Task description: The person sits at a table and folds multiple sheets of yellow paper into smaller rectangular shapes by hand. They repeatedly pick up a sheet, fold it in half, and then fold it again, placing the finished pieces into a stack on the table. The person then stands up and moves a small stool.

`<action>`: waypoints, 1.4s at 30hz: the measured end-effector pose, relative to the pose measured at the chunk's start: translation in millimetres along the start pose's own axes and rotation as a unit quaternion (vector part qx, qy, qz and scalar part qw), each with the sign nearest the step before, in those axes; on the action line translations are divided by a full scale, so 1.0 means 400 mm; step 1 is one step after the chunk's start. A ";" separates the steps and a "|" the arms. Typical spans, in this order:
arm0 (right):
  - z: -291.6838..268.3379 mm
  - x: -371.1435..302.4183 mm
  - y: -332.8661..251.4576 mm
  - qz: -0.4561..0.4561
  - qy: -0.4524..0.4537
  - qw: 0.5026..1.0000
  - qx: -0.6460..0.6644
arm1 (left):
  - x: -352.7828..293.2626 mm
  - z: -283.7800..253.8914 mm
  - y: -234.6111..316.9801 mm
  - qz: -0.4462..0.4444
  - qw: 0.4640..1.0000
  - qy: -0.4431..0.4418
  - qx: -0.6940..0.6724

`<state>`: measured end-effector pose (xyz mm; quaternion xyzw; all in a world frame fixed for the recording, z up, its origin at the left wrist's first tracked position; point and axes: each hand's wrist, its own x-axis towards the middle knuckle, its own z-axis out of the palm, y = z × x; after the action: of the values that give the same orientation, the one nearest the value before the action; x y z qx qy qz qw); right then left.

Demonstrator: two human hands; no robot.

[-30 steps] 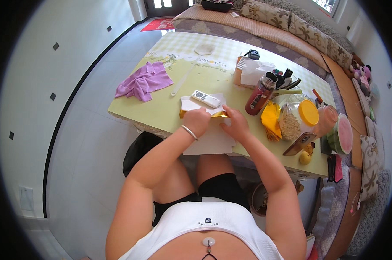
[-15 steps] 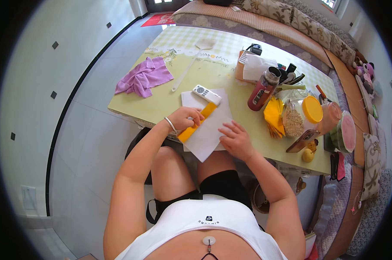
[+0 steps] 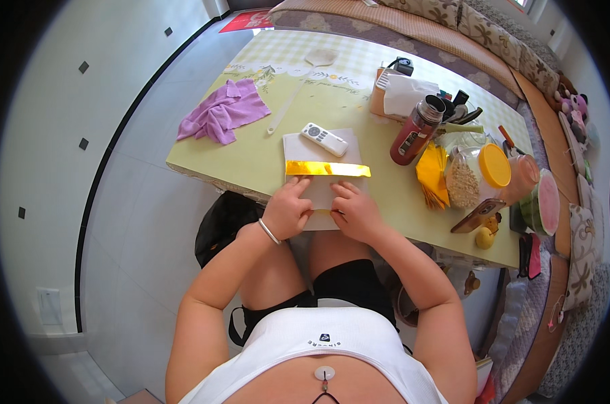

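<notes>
A sheet of paper (image 3: 323,187), white on its upper side, lies in front of me at the table's near edge. Along its far edge runs a shiny gold folded strip (image 3: 328,168). My left hand (image 3: 288,207) and my right hand (image 3: 356,210) both grip its near edge, thumbs low and fingertips resting on the white face. Between the thumbs shows a thin gold line, where that edge is curled up. Beneath the sheet is more white paper (image 3: 298,143), with a white remote control (image 3: 324,139) on it beyond the gold strip.
A purple cloth (image 3: 224,113) and a long-handled white swatter (image 3: 295,94) lie to the left and far side. On the right stand a red thermos (image 3: 416,131), gold folded papers (image 3: 431,175), a yellow-lidded jar (image 3: 464,180), a phone (image 3: 478,215), yellow fruit (image 3: 485,238) and cut watermelon (image 3: 547,202).
The sheet has turned so its gold strip now lies crosswise on the far side. My left hand has left the strip, and both hands have come together at the near edge.
</notes>
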<state>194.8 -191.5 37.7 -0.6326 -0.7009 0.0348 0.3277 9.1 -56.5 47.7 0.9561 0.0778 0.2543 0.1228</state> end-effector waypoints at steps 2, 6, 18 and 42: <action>-0.007 0.015 0.023 -0.029 0.000 1.000 -0.006 | 0.001 -0.007 -0.009 -0.019 1.000 -0.006 -0.004; -0.023 0.037 0.063 -0.017 -0.019 0.999 0.021 | -0.004 -0.014 -0.029 -0.028 0.999 -0.023 0.009; -0.061 0.098 0.166 0.104 -0.080 0.977 0.167 | -0.019 0.009 -0.092 -0.209 0.955 -0.024 -0.210; 0.088 0.151 0.171 0.227 0.084 0.970 0.000 | 0.001 0.114 0.019 -0.086 0.988 -0.070 0.109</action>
<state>237.2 -110.1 3.7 -0.7757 -0.5091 0.0553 0.3687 33.0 -72.6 11.7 0.9689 0.1785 0.1653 0.0450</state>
